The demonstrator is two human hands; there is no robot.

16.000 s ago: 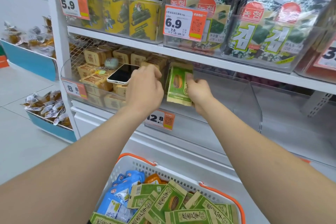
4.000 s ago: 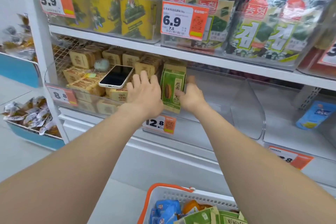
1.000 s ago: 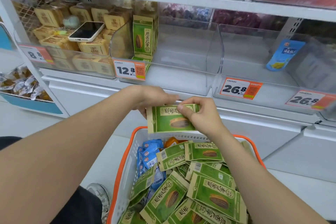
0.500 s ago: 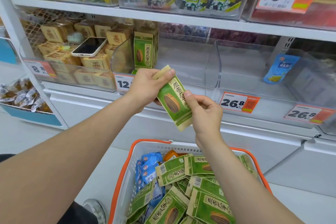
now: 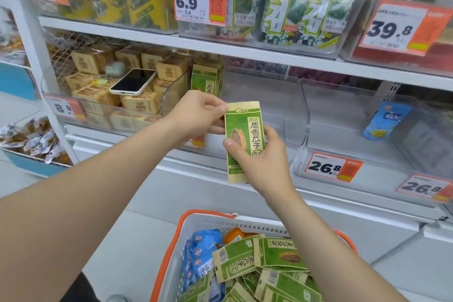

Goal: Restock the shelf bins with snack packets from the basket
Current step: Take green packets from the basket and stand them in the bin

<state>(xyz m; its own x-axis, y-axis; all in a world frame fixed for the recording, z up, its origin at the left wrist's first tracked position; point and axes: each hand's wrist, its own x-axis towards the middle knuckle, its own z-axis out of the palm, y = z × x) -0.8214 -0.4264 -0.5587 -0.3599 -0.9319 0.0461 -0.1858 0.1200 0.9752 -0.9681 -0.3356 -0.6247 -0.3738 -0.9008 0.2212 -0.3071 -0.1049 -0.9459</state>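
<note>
A green sunflower-seed packet [image 5: 245, 130] stands upright in front of the middle shelf. My left hand [image 5: 196, 115] pinches its top left corner. My right hand [image 5: 264, 162] grips its lower part, thumb across the front. Behind it, a clear bin [image 5: 294, 110] holds a few matching green packets [image 5: 207, 81] standing at its left wall. Below, a white basket with an orange rim [image 5: 208, 214] holds several green packets [image 5: 277, 252] and some blue ones [image 5: 201, 252].
A phone [image 5: 133, 81] lies on tan boxes in the left bin. One blue packet [image 5: 386, 120] leans in the right bin. Seaweed packs fill the upper shelf. Price tags 12.8 and 26.8 hang on the bin fronts.
Both hands lifted one green packet out of the basket, turned it from flat to upright, and raised it toward the bin. The view tilted up.
</note>
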